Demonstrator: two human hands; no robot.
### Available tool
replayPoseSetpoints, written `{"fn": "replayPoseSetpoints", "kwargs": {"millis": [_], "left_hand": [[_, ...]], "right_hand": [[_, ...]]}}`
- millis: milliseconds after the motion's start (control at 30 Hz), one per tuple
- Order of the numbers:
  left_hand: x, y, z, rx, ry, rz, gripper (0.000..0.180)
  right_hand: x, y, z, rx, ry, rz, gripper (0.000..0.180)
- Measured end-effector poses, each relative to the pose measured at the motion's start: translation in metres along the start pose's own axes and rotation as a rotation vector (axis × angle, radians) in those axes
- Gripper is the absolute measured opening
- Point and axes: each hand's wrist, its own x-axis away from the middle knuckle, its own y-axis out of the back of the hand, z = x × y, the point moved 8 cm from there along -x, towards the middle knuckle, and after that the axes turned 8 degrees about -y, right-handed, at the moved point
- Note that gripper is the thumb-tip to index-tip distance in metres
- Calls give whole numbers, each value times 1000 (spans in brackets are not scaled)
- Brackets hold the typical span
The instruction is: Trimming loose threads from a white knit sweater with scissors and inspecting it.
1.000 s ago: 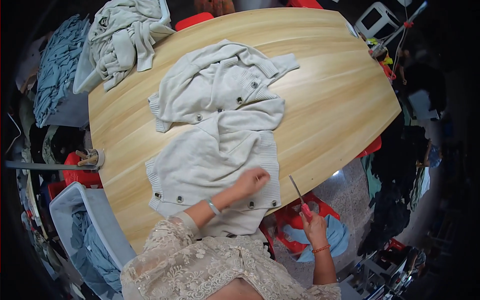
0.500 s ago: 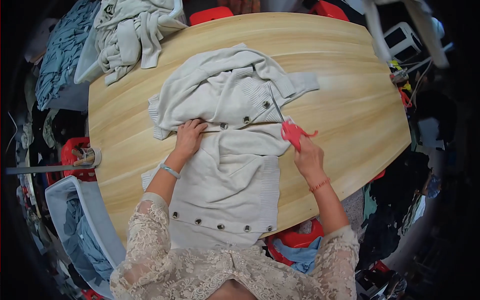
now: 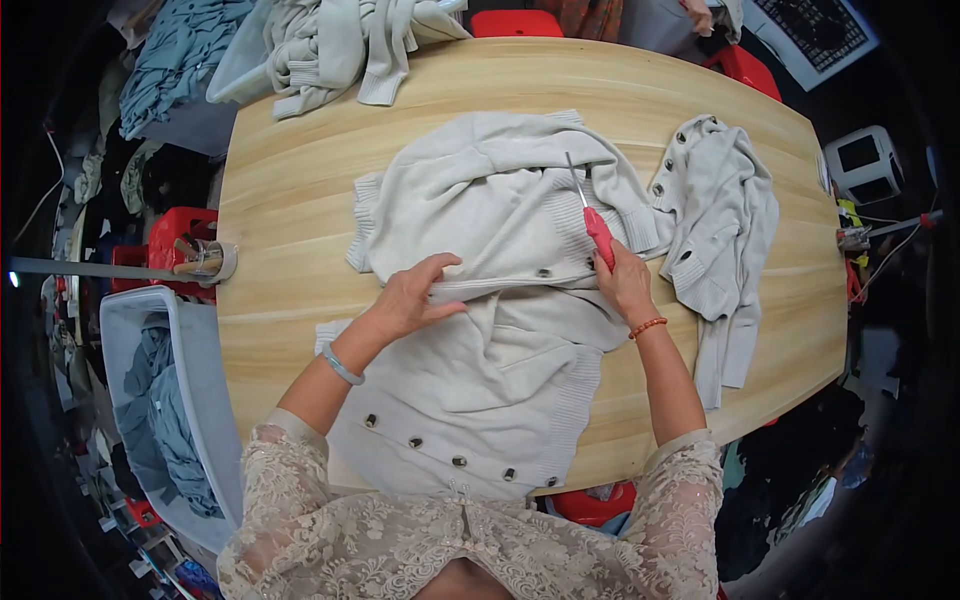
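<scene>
Two cream knit cardigans lie on the wooden table in front of me, the far cardigan [image 3: 470,230] overlapping the near cardigan [image 3: 480,370], which has dark buttons along its near edge. At the far cardigan's button edge, my left hand [image 3: 405,298] is open, thumb and fingers apart, over the knit. My right hand [image 3: 628,285] is closed round red-handled scissors [image 3: 598,235], whose blades point away from me over the ribbed part of the far cardigan. A third buttoned cardigan [image 3: 725,225] lies crumpled on the right, close to the far cardigan's cuff.
At the back left, a pale bin [image 3: 235,70] overflows with cream knitwear [image 3: 330,50]. Blue-grey garments [image 3: 180,60] are piled beside it. A white bin [image 3: 195,335] stands left of the table [image 3: 270,230]. A small holder [image 3: 215,262] sits at its left edge. Another person's hand [image 3: 697,15] shows at the back.
A third cardigan now lies on the right of the table. My left hand has opened and lifted from its flat position. The scissors remain in my right hand, and the view has shifted.
</scene>
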Motion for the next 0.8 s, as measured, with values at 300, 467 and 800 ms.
{"fn": "replayPoseSetpoints", "kwargs": {"millis": [300,467,800], "left_hand": [[-16,-31,-122,208,-437,-81,29],[0,-8,-103,-262,-386,-251,70],[20,13,122,-518,420,-48,77]], "right_hand": [[86,10,112,-498,355,153,41],[86,47,97,-796,182,95,25],[147,188,-28,-1093,-107,-303,25]]}}
